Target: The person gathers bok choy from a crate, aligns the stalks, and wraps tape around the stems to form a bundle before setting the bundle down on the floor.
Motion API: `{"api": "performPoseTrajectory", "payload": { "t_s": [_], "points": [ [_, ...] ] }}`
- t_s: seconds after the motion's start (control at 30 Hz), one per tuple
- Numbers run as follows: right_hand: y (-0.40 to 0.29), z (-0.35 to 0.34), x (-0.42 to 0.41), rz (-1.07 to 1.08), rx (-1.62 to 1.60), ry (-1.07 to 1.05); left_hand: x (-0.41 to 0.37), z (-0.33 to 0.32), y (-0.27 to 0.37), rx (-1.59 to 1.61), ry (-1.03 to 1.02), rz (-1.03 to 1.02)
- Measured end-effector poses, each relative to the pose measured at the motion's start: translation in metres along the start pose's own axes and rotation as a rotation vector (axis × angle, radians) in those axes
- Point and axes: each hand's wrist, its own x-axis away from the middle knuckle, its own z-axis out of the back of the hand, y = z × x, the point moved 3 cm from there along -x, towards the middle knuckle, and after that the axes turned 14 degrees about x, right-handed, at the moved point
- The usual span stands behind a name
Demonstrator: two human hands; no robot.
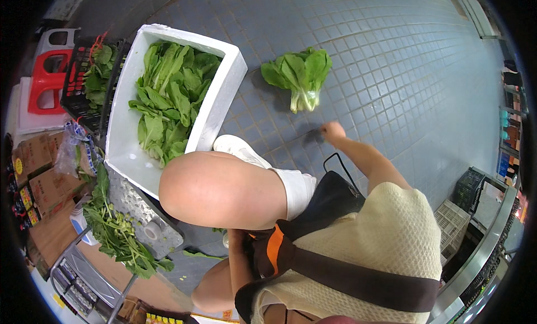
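My right hand (333,131) is over the tiled floor at centre right, blurred, its fingers seemingly curled; whether it holds anything is unclear. Beyond it a bunch of leafy greens (300,74) lies on the floor, a clear shiny band around its pale stems. My left forearm (240,250) passes behind my raised thigh, which hides the left hand. Left of my knee is a white foam box (218,93) with many loose leafy greens (174,97) inside. More leaves and stems (119,233) lie over a dimpled metal surface (134,206), where a roll of tape (152,230) rests.
A black plastic crate (77,87) with greens, red stool (48,82) and cardboard boxes (35,156) stand left. A metal-framed chair or cart (86,269) is lower left. My white shoe (237,147) touches near the foam box. Crates (453,223) and a metal rail (499,223) are right.
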Motion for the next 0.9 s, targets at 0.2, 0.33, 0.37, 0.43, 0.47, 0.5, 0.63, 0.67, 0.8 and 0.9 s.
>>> {"api": "performPoseTrajectory", "payload": {
  "t_s": [0.2,0.33,0.37,0.43,0.47,0.5,0.63,0.67,0.8,0.9],
  "points": [
    [-0.161,0.038,0.013,0.197,-0.738,-0.163,-0.016,0.001,-0.001,0.034,0.001,-0.069],
    [-0.129,0.091,0.003,-0.069,-0.455,0.482,-0.027,0.003,0.01,0.073,-0.001,-0.127],
    [-0.12,0.11,0.0,-0.27,-0.385,0.581,-0.027,0.003,0.01,0.091,0.006,-0.135],
    [-0.112,0.119,-0.018,-0.421,-0.353,0.572,-0.026,0.006,0.011,0.135,0.005,-0.175],
    [-0.109,0.119,-0.027,-0.493,-0.34,0.565,-0.024,0.01,0.016,0.174,0.009,-0.2],
    [-0.107,0.118,-0.034,-0.529,-0.306,0.517,-0.025,0.012,0.022,0.225,0.01,-0.237],
    [-0.11,0.113,-0.039,-0.553,-0.347,0.569,-0.019,0.022,0.11,0.543,0.12,-0.288],
    [-0.097,0.108,-0.035,-0.433,-0.479,0.679,-0.021,0.027,0.117,0.336,0.069,-0.36],
    [-0.167,0.204,0.068,0.187,-1.047,0.467,-0.03,0.038,0.129,-0.068,-0.044,-0.418],
    [-0.207,0.243,0.153,0.705,-0.742,0.557,-0.033,0.043,0.151,-0.083,0.015,-0.477]
  ]
}}
